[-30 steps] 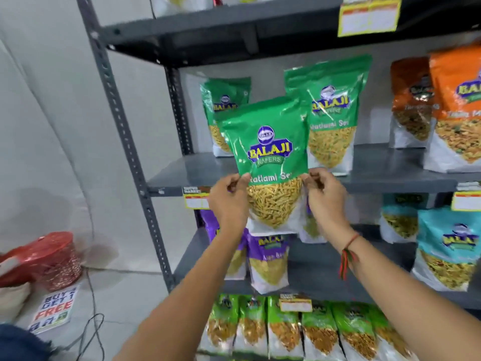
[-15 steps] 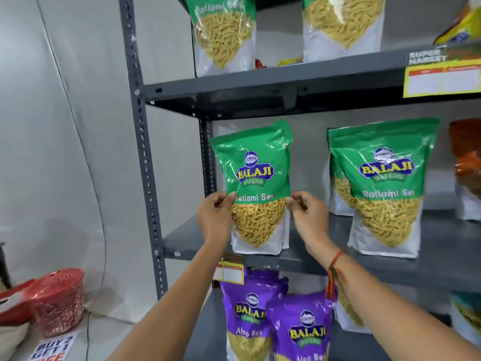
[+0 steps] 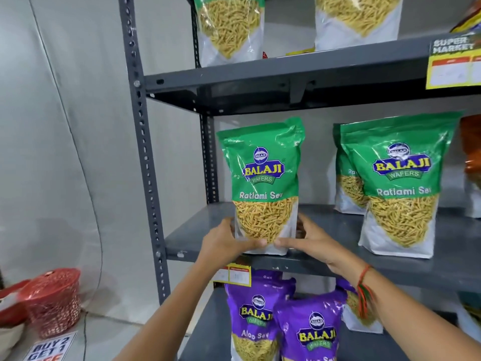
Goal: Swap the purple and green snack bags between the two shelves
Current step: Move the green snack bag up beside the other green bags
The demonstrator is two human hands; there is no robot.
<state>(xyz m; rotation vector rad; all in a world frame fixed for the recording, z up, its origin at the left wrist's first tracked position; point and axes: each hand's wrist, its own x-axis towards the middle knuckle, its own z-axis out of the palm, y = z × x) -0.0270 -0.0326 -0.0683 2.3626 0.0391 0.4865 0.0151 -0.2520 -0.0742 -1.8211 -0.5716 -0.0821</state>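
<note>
A green Ratlami Sev bag [image 3: 263, 173] stands upright on the middle shelf [image 3: 338, 259] near its left end. My left hand [image 3: 226, 243] grips its lower left side and my right hand [image 3: 304, 238] its lower right side, thumbs across the front bottom. Two more green bags [image 3: 400, 183] stand further right on the same shelf, one behind the other. On the shelf below stand purple Aloo Sev bags [image 3: 256, 319], one of them [image 3: 309, 332] nearer to me, with another partly hidden behind my right forearm.
The top shelf [image 3: 286, 71] carries more green bags and a yellow price label [image 3: 454, 63]. An orange bag [image 3: 472, 162] sits at the right edge. The grey rack upright [image 3: 145, 178] stands left. A red basket [image 3: 53, 300] and a sign lie on the floor.
The green bag went from held in front of the rack to standing on the middle shelf's left end. Both hands slid down to its base. The view tilted upward.
</note>
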